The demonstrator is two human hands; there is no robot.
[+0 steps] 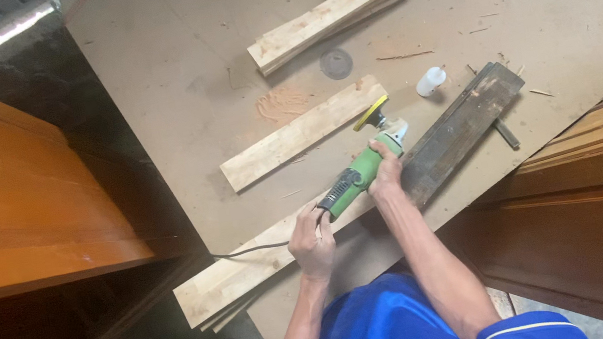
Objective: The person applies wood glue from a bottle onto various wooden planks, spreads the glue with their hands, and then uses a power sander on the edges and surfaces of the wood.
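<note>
**Sanding the long plank: pale end done, dark end left**

My left hand [312, 242] was closed around the tail of the green angle grinder [358, 172], fingers curled where the black cord [250, 250] comes out. My right hand [387, 174] was clamped over the grinder's front, with its yellow sanding disc [371, 113] tilted up off the wood. The grinder sat over the long plank [340, 208] on the workbench [166, 78]. I judged the work about half done: the plank's left stretch looked pale and clean, its right stretch dark and unsanded. Further right stood a small white bottle [430, 81].
</note>
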